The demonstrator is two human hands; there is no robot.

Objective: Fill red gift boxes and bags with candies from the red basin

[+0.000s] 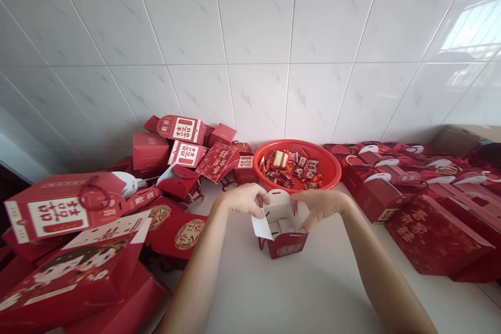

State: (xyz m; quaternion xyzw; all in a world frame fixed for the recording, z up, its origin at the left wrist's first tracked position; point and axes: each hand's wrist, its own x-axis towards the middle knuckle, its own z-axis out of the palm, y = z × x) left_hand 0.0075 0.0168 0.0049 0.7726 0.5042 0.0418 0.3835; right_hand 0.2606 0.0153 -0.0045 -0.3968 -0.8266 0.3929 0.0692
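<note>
A small red gift box with a white inside stands on the white table in front of me, its top open and its flaps raised. My left hand curls over the box's left side, thumb and fingers closed on a white flap. On the other side, my right hand grips the right wall, its thumb at the edge and its fingers reaching toward the inside. White folded card and dark slits show inside the box; the far flap stands upright with a slot in it.
Behind the box sits a red plastic basket of wrapped sweets. Red gift boxes lie heaped at the left. Rows of red boxes stand at the right, with a cardboard carton beyond. A tiled wall closes the back.
</note>
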